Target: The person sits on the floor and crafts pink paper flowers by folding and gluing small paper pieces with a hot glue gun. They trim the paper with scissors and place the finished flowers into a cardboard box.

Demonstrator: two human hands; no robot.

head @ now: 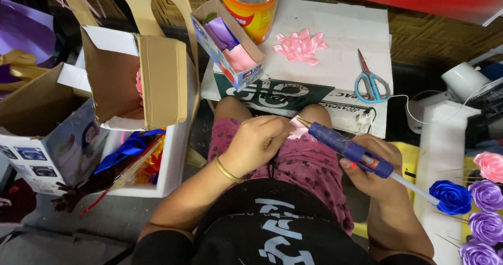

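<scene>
My left hand (255, 142) pinches a small folded pink ribbon piece (298, 130) over my lap. In my right hand (374, 165) is a blue glue gun (348, 151), its metal nozzle touching the ribbon piece. A white glue stick pokes out of the gun's back end toward the lower right. On the white board (340, 34) ahead lies a finished pink ribbon flower (300, 46) made of several petals.
Blue-handled scissors (371, 81) lie on the board's right side. A small box of ribbon pieces (229, 45) and an orange tin (252, 6) stand at the board's far left. Cardboard boxes (133, 79) stand to my left. Blue, purple and pink ribbon roses (479, 199) lie at right.
</scene>
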